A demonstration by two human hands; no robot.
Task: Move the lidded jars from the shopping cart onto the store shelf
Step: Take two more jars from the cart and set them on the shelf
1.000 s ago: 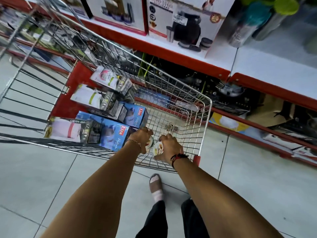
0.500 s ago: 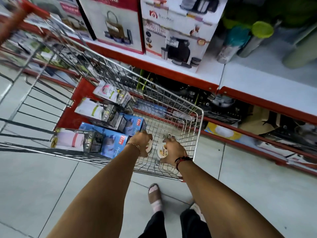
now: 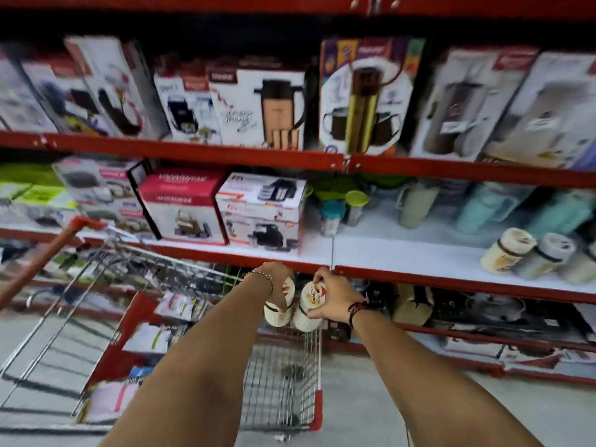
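Jars are in transit: we hold one lidded jar in each hand, above the front end of the shopping cart [image 3: 309, 375] and just below the red front edge of the store shelf [image 3: 419, 253]. Our left hand [image 3: 277, 280] closes over the top of the left jar [image 3: 279, 312], fingers wrapped down its side. Our right hand [image 3: 333, 298] grips the right jar [image 3: 311, 306] from the side, fingertips curled onto the lid rim. The two jars sit side by side, touching or nearly so.

We judge the jars light and rigid, probably plastic with smooth, somewhat slippery walls. A grip on the lid alone risks separation if the lid is loose; we recommend holding the body below the lid. More jars [image 3: 508, 251] already stand near the shelf's right front edge, marking the likely destination.
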